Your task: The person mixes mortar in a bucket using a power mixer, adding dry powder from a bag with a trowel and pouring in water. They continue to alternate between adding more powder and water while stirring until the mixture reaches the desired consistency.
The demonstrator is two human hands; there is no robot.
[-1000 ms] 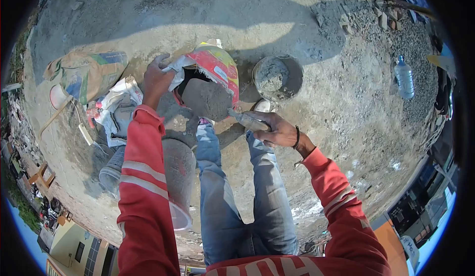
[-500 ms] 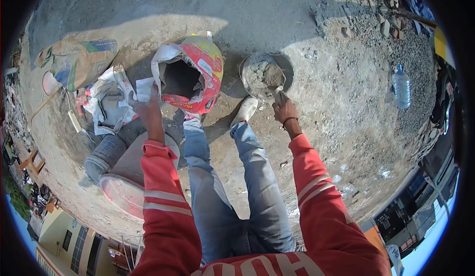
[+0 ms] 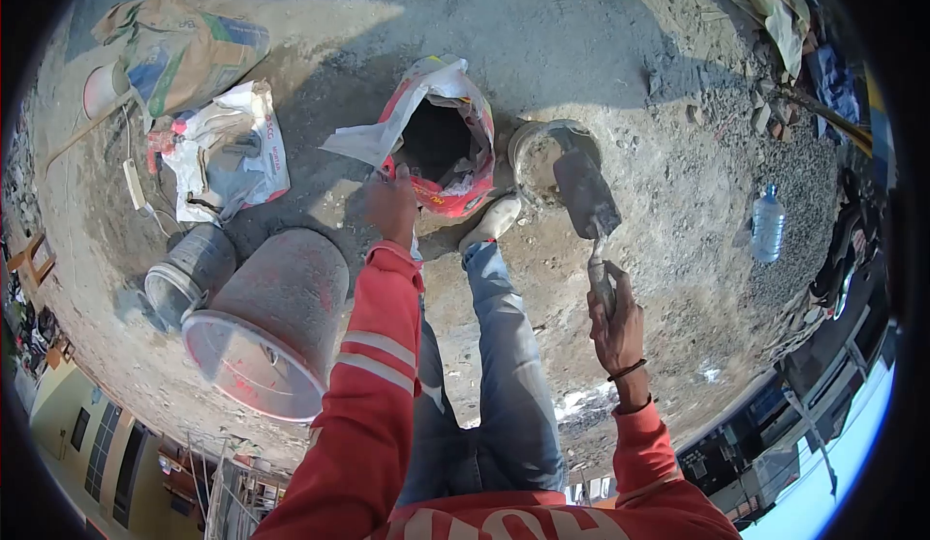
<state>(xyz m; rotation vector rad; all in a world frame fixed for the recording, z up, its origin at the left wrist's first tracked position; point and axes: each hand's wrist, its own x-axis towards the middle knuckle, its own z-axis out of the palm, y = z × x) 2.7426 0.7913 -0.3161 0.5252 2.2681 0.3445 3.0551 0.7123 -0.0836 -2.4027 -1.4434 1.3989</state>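
My left hand (image 3: 392,209) is closed on the near rim of an open red and white bag (image 3: 463,201), whose mouth faces up and looks dark inside. A loose white flap of the bag sticks out to the left. In my right hand (image 3: 618,325) is a trowel (image 3: 585,191), gripped by its handle. Its broad grey blade points away from me, over the near right side of a small bucket (image 3: 524,145). Greyish material shows inside the bucket, partly hidden by the blade. The bucket stands just right of the bag.
A large dusty tub (image 3: 291,274) lies on its side at left, beside a smaller grey bucket (image 3: 201,257). Beyond are a torn white sack (image 3: 262,157) and a brown sack (image 3: 208,61). A clear water bottle (image 3: 768,225) stands at right near gravel (image 3: 804,153).
My right hand has drawn back toward me, and the trowel blade now shows above the bucket. My left hand stays at the bag's rim. The view has shifted, and the bag appears farther right.
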